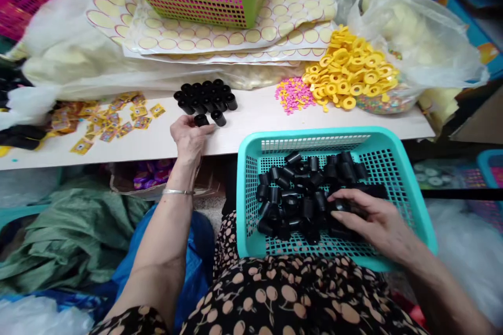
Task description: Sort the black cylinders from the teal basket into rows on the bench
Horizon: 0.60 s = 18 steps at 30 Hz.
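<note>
At the front of a tight group of upright black plastic cylinders on the white table, my left hand has its thumb and fingers closed around one black cylinder. Just right of it, close to my fingertip, stands another black cylinder. My right hand reaches into a turquoise basket, over a heap of loose black cylinders lying at all angles. Its thumb and fingers are closed about a black cylinder, partly hidden by the hand.
Small yellow printed packets lie on the table's left. Right of centre are pink and orange bits beside a pile of yellow ring-shaped pieces. Behind are printed circle sheets, a green-and-pink basket and a plastic bag.
</note>
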Tool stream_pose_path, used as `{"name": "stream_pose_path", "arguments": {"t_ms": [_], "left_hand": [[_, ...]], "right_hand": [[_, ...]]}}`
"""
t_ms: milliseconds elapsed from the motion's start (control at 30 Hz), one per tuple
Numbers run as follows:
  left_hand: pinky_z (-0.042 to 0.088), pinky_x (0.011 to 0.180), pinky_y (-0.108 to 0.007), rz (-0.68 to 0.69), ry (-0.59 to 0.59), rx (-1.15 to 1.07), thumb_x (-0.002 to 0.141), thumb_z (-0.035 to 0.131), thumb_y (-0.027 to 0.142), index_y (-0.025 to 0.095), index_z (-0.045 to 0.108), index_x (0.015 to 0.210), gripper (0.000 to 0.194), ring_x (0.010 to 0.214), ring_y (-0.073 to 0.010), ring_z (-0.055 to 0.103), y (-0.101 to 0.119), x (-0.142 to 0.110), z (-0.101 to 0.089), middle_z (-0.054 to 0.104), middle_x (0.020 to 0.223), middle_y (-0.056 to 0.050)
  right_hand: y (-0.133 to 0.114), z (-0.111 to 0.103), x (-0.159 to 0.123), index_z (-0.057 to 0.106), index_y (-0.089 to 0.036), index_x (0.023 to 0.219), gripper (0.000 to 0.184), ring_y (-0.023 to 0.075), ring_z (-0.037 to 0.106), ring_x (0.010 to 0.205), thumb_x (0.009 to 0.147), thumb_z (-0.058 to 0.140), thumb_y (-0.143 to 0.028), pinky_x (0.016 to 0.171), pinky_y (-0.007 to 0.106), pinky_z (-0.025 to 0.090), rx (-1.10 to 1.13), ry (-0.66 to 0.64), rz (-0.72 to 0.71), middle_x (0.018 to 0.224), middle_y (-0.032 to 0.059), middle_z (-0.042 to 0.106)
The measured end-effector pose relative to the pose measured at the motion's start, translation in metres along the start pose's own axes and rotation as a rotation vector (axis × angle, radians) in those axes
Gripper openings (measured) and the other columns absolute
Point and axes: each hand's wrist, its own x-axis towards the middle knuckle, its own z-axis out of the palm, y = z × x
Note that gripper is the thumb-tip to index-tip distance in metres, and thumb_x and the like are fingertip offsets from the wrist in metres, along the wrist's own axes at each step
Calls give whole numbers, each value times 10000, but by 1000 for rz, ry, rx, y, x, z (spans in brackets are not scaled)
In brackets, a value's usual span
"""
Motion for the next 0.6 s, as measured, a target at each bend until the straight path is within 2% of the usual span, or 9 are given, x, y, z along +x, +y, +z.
{"name": "stream_pose_path", "arguments": {"t_ms": [67, 167, 267, 333, 400, 467, 500, 533, 600], "left_hand": [[427, 548, -217, 7, 5, 14, 422, 763, 205, 105, 568, 787, 426, 588, -95, 506, -5, 5, 6, 550, 677, 31], [401, 540, -216, -6, 41, 148, 442, 763, 209, 106, 568, 816, 434, 577, -87, 470, 1, 6, 5, 515, 672, 41], [390, 553, -228, 69, 132, 323, 488, 766, 239, 125, 579, 848, 421, 568, -82, 436, 30, -18, -3, 506, 710, 36], [397, 564, -232, 184, 55, 287, 604, 703, 248, 145, 585, 853, 295, 589, -90, 451, 60, -52, -4, 532, 756, 16], [401, 553, -232, 264, -300, 218, 696, 635, 249, 160, 591, 828, 165, 597, -101, 468, 90, -95, 2, 549, 742, 5], [427, 588, -244, 371, -875, 265, 739, 586, 223, 164, 591, 742, 59, 638, -118, 504, 111, -138, 14, 559, 736, -10], [433, 593, -252, 406, -1102, 353, 747, 575, 227, 159, 583, 698, 85, 648, -128, 513, 116, -157, 21, 557, 736, -21], [437, 589, -262, 423, -1252, 458, 763, 563, 247, 151, 582, 679, 128, 646, -137, 517, 119, -173, 28, 557, 747, -35], [451, 615, -296, 477, -1350, 645, 792, 544, 300, 132, 597, 727, 188, 691, -170, 534, 116, -197, 41, 567, 819, -76]], "right_hand": [[-2, 2, 2, 595, -219, 1047, 269, 142, 561, 676, 830, 579, -378, 565, 244, 451, -94, -30, -49, 832, 2, 625], [-4, 7, 9, 580, -212, 1041, 236, 166, 579, 780, 843, 562, -338, 650, 265, 465, -172, -34, -155, 917, 21, 620], [-5, 13, 16, 566, -198, 1043, 236, 191, 577, 864, 835, 575, -307, 744, 304, 464, -258, -44, -266, 973, 46, 611], [-7, 15, 20, 573, -188, 1020, 215, 202, 571, 887, 831, 581, -292, 782, 325, 456, -323, -56, -332, 986, 58, 611], [-7, 15, 21, 591, -191, 986, 191, 208, 573, 893, 826, 593, -296, 796, 334, 451, -367, -48, -356, 982, 57, 620], [-6, 11, 19, 603, -203, 993, 209, 198, 584, 850, 822, 608, -322, 763, 320, 459, -363, -31, -322, 949, 41, 633], [-4, 9, 18, 604, -208, 1010, 236, 188, 588, 809, 817, 617, -342, 729, 307, 464, -346, -20, -295, 924, 32, 637], [-3, 7, 15, 604, -208, 1028, 267, 178, 588, 766, 810, 627, -359, 693, 294, 467, -326, -7, -271, 897, 24, 639], [2, 2, 10, 601, -195, 1050, 319, 164, 579, 710, 789, 654, -371, 647, 279, 466, -284, 32, -249, 857, 16, 636]]}}
